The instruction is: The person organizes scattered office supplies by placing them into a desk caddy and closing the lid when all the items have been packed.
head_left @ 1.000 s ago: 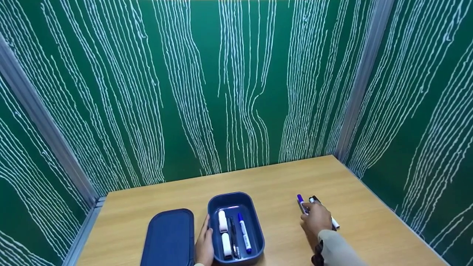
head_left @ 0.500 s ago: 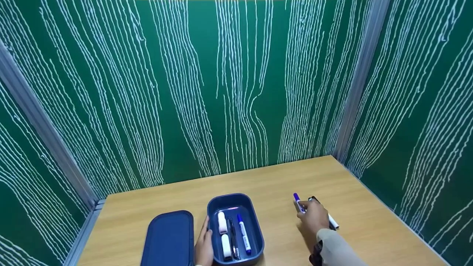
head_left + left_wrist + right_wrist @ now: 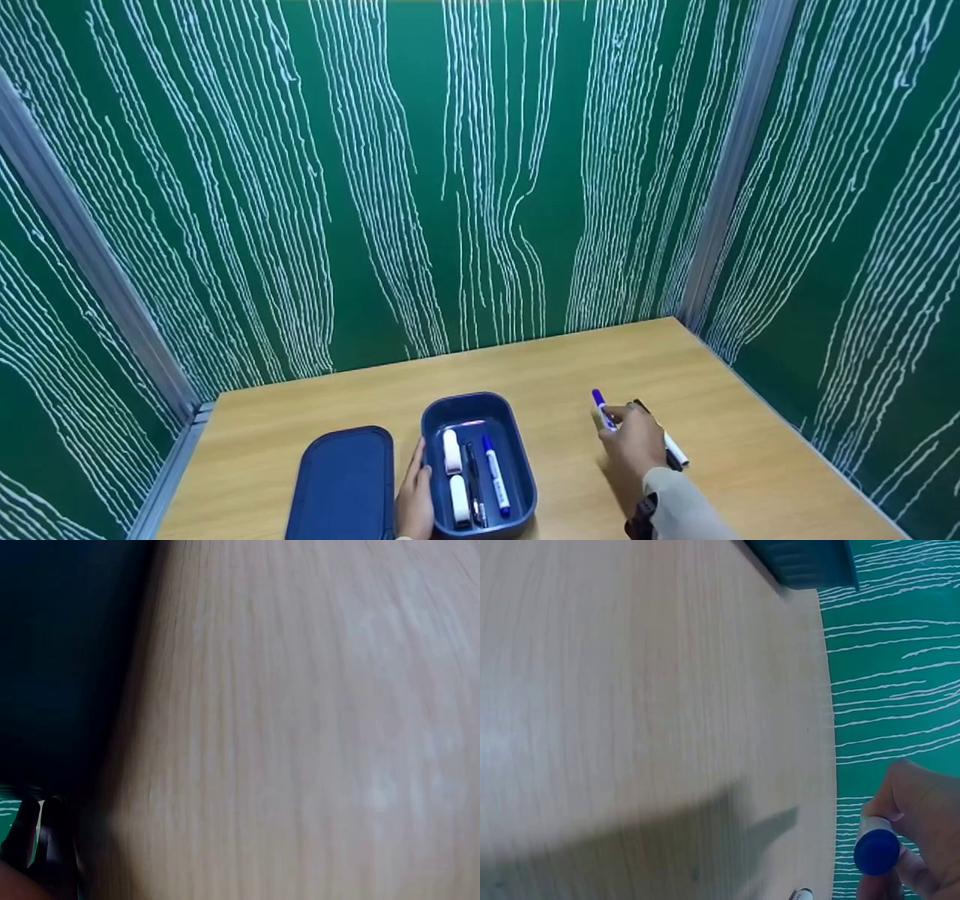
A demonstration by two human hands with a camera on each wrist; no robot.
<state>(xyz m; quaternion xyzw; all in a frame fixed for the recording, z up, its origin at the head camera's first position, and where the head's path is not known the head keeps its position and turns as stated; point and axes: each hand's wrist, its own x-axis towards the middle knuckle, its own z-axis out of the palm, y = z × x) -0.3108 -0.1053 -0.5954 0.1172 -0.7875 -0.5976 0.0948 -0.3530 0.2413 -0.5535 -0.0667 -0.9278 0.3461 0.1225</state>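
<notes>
Green wall, wooden table. Head: right hand pinches blue-capped marker, cap end toward wall, well right of box; left hand, straight-fingered, touches box's left side. Left wrist: left hand dark beside box. Right wrist: marker end-on.

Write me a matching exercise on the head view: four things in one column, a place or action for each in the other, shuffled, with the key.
1. Right hand
2. Blue lid
3. White objects
4. Left hand

A. Inside the box
B. Against the box's outer side
C. Pinching a marker
D. Lying flat on the table

Right pairs: 1-C, 2-D, 3-A, 4-B.
</notes>
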